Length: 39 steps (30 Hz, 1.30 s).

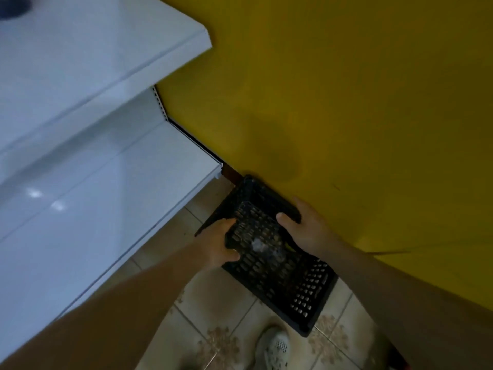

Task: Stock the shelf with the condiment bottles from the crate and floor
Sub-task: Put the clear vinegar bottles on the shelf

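Crate trouble looks likeliest from its tilt; held close against the yellow wall and just beside the white shelf, it could scrape either, or drop onto the shoe below if a hand loosens; the left hand curls round the near rim, and the right hand clasps the far rim, fingers wrapped over; the crate is black perforated plastic, dim and blurred, above the tiled floor; no bottles show inside, only a pale smudge; whether a corner rests on the floor cannot be told.
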Each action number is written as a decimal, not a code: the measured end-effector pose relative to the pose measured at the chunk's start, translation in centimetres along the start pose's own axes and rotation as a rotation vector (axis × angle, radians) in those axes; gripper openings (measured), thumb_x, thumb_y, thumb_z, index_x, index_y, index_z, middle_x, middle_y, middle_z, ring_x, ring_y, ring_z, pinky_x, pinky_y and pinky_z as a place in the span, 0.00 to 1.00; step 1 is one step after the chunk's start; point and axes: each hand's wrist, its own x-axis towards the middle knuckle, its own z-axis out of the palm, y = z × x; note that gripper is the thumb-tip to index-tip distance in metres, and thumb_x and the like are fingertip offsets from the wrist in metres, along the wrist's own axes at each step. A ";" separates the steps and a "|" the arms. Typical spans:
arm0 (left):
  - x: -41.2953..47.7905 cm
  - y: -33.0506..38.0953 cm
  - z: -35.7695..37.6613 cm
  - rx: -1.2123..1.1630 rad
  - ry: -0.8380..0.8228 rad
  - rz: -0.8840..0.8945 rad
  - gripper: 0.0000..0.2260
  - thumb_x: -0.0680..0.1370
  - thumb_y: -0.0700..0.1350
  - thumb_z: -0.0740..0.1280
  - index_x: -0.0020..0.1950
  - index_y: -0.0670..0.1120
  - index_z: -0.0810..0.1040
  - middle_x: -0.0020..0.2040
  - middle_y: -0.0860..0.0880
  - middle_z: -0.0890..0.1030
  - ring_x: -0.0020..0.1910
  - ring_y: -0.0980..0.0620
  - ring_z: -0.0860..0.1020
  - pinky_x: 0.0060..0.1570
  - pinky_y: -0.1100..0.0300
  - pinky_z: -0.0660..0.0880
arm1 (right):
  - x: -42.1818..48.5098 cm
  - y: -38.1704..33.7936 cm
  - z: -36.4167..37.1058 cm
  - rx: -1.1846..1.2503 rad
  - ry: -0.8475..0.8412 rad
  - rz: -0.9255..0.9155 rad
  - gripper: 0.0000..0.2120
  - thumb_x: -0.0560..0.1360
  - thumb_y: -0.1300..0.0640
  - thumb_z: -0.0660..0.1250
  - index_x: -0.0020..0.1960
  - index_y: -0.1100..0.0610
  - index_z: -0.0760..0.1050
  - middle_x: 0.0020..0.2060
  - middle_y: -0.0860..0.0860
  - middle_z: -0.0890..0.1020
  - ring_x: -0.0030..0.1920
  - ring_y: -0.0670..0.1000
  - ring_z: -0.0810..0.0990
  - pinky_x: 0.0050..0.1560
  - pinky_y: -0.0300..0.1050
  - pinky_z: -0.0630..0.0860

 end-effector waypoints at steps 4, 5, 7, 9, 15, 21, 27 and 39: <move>4.2 -3.8 3.6 -0.030 -0.011 -0.107 0.37 0.74 0.44 0.71 0.77 0.47 0.54 0.76 0.46 0.58 0.73 0.46 0.62 0.70 0.54 0.63 | 3.4 4.2 3.1 -0.016 -0.063 0.074 0.36 0.77 0.37 0.58 0.78 0.48 0.48 0.78 0.49 0.53 0.77 0.53 0.53 0.75 0.55 0.54; 5.0 -4.8 4.4 -0.017 -0.017 -0.126 0.36 0.75 0.43 0.70 0.77 0.47 0.53 0.76 0.45 0.59 0.72 0.45 0.63 0.68 0.54 0.65 | 4.3 4.9 4.4 -0.004 -0.083 0.071 0.36 0.77 0.38 0.59 0.78 0.49 0.49 0.77 0.49 0.54 0.76 0.53 0.55 0.75 0.53 0.54; 6.9 -7.0 5.8 0.021 -0.018 -0.126 0.34 0.76 0.42 0.68 0.77 0.47 0.53 0.75 0.44 0.61 0.71 0.43 0.64 0.66 0.54 0.65 | 6.2 6.1 7.4 0.046 -0.116 0.062 0.35 0.78 0.40 0.60 0.78 0.51 0.51 0.77 0.51 0.57 0.75 0.54 0.59 0.73 0.48 0.57; 8.7 -8.9 6.9 0.059 -0.022 -0.109 0.32 0.77 0.43 0.67 0.77 0.47 0.55 0.74 0.44 0.62 0.71 0.44 0.64 0.66 0.54 0.64 | 7.9 7.2 10.7 0.056 -0.157 0.065 0.35 0.77 0.41 0.62 0.78 0.52 0.52 0.77 0.53 0.56 0.75 0.55 0.59 0.72 0.49 0.59; 13.7 -14.3 8.9 0.279 -0.017 -0.041 0.25 0.77 0.50 0.65 0.73 0.48 0.65 0.68 0.43 0.72 0.64 0.42 0.72 0.63 0.47 0.71 | 13.3 10.0 19.6 -0.011 -0.291 0.015 0.31 0.79 0.54 0.64 0.77 0.54 0.53 0.74 0.54 0.63 0.73 0.56 0.63 0.70 0.46 0.62; 16.3 -16.7 9.6 0.597 0.010 0.064 0.20 0.78 0.52 0.60 0.70 0.49 0.66 0.62 0.45 0.76 0.59 0.44 0.75 0.60 0.53 0.68 | 16.2 11.9 24.0 -0.048 -0.252 -0.049 0.25 0.75 0.59 0.68 0.71 0.55 0.66 0.66 0.57 0.74 0.65 0.59 0.72 0.64 0.51 0.70; 17.2 -16.6 9.5 0.634 -0.043 0.007 0.20 0.78 0.54 0.59 0.70 0.54 0.66 0.62 0.46 0.76 0.60 0.45 0.73 0.63 0.53 0.60 | 16.1 12.7 23.6 0.089 -0.158 -0.044 0.19 0.77 0.53 0.67 0.66 0.56 0.71 0.58 0.55 0.77 0.62 0.57 0.74 0.53 0.42 0.68; 5.8 -8.3 3.5 -0.454 0.047 0.187 0.46 0.64 0.43 0.77 0.75 0.57 0.55 0.66 0.54 0.73 0.65 0.54 0.73 0.63 0.48 0.72 | 4.4 -2.6 6.6 0.314 0.005 -0.275 0.07 0.79 0.49 0.62 0.53 0.51 0.75 0.49 0.49 0.82 0.50 0.46 0.80 0.53 0.48 0.78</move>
